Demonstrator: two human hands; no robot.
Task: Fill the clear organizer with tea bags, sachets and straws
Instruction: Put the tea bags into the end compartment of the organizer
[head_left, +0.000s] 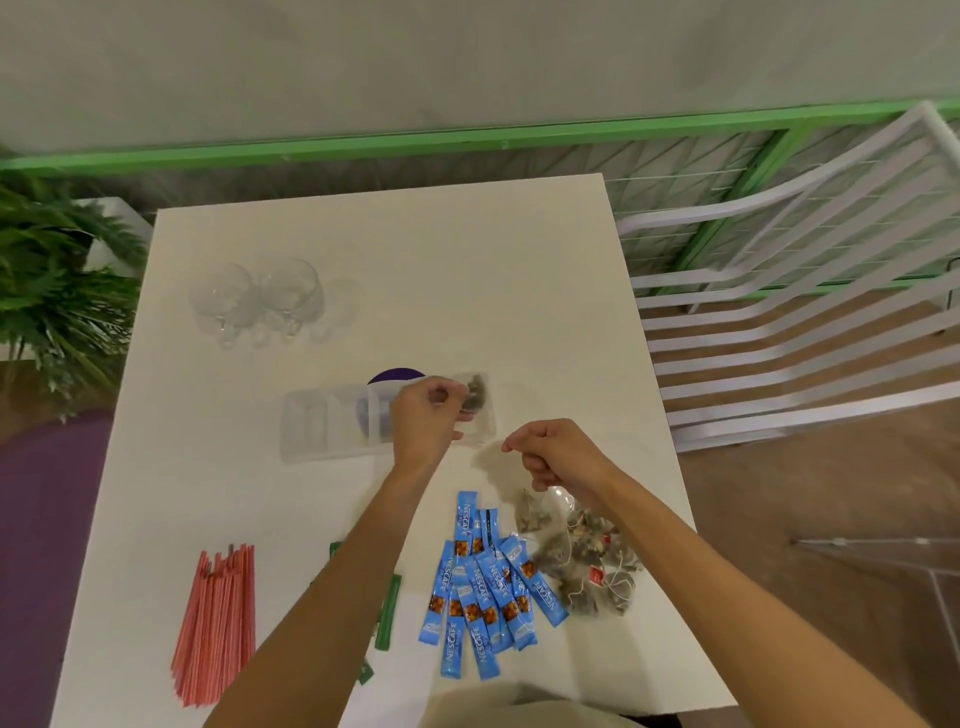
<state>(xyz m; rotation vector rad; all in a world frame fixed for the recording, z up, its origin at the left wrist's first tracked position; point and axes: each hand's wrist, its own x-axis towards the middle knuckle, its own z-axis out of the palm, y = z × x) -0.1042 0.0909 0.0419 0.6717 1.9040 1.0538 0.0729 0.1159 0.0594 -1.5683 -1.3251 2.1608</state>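
The clear organizer (332, 426) lies near the middle of the white table (467, 260). It is a low, long box of transparent plastic with thin walls that divide it in compartments. A purple round thing (397, 375) shows behind and through it, at the 12 o'clock side.

The left hand (423, 415) is over the right end of the organizer. Its fingers are curled, and thumb and forefinger pinch a tea bag (475, 395), a small mesh pouch with dark leaves inside, over the right end compartment. The right hand (550, 457) is at 4 o'clock from the organizer, also with curled fingers; thumb and forefinger are pressed together, but I cannot tell what is between them.

A pile of tea bags (582, 561) with strings lies at 5 o'clock from the organizer. Just beside it, a fan of blue glossy sachets (483, 587) is spread. Green sachets (387, 608) show partly under the left forearm. At 7 o'clock a bundle of thin red straws (218, 623) lies straight. Two glass cups (257, 301) stand at 11 o'clock.
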